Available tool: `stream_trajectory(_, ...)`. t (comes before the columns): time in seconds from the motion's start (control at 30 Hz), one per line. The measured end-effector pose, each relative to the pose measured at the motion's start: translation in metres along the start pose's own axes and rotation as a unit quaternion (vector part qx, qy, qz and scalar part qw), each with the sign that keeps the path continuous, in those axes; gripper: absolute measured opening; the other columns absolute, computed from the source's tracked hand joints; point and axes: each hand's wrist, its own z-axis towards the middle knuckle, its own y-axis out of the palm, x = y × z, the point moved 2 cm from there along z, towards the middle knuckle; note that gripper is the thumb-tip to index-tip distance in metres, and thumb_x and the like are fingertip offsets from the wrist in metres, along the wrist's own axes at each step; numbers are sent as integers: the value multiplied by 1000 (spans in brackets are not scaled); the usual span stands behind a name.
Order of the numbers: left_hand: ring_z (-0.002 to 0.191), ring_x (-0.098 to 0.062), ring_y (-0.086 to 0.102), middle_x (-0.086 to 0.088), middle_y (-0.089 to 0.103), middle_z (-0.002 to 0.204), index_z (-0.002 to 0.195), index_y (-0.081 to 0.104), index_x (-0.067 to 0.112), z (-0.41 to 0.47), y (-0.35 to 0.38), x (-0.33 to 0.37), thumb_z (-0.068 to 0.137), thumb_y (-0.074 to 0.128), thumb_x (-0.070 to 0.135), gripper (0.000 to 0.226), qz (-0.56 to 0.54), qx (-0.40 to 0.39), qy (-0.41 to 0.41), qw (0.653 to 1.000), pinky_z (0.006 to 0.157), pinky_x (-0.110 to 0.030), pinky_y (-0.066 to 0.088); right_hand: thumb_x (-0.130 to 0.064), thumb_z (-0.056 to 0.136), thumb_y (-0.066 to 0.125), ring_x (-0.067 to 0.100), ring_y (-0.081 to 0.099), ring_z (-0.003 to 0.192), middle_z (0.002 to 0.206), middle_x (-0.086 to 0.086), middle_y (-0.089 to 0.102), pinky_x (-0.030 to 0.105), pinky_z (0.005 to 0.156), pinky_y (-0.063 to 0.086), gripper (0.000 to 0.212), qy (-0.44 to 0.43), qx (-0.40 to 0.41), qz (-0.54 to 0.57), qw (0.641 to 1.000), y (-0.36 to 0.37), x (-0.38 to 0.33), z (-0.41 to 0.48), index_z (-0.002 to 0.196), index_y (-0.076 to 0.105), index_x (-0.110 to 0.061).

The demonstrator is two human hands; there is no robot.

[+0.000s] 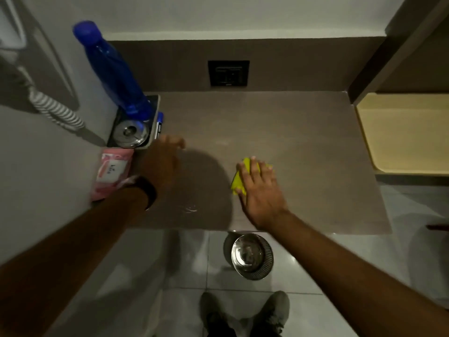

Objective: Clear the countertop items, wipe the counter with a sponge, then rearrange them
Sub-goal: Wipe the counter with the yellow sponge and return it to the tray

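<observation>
My right hand (261, 190) lies flat on a yellow sponge (239, 182), pressing it onto the brown countertop (303, 142) near its front edge. My left hand (161, 159) rests on the counter at the left with fingers spread and holds nothing. Just beyond it stands a small tray (156, 132) in the back left corner, carrying a tall blue bottle (114, 69) and a steel cup (130, 133). A blue marker (159, 124) lies against the tray's right side. A pink wipes packet (113, 171) sits at the left edge, beside my left wrist.
A black wall socket (228, 72) sits on the backsplash behind the counter. A steel bin (251, 256) stands on the tiled floor below the counter's front edge, near my feet. A wooden shelf unit (403, 132) borders the counter on the right. A wall closes the left side.
</observation>
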Motion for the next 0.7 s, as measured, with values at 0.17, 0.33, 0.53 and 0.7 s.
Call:
stream_trajectory(0.17, 106, -34, 59, -14, 63, 120, 122, 65, 11, -58, -18, -73, 89, 63, 3, 34, 62, 8, -55, 997, 88, -35, 43, -53, 105, 34, 46, 21, 156, 174, 17, 15, 57, 130, 12, 66, 48, -14, 37, 998, -13, 6, 93, 165, 25, -27)
stream_trajectory(0.33, 119, -44, 50, -21, 57, 129, 129, 63, 16, -57, -16, -104, 88, 68, 18, 41, 142, -51, -101, 983, 97, -53, 39, -50, 108, 32, 43, 23, 157, 173, 16, 19, 56, 130, 14, 63, -55, -67, 11, 996, -18, -60, 149, 165, 26, -25)
stream_trajectory(0.53, 124, -36, 47, -12, 51, 132, 123, 67, 28, -55, -7, -115, 84, 72, 30, 39, 139, -113, -142, 974, 103, -44, 43, -40, 105, 41, 40, 44, 149, 162, 15, 46, 57, 126, 23, 56, -284, -26, 17, 958, 18, -177, 60, 155, 51, -15)
stream_trajectory(0.7, 119, -37, 49, -11, 55, 128, 117, 67, 35, -50, -5, -121, 76, 79, 30, 43, 144, -113, -144, 972, 99, -47, 45, -44, 104, 44, 33, 28, 158, 173, 5, 28, 55, 129, 15, 63, -365, -66, -17, 928, 45, -154, -12, 164, 33, -25)
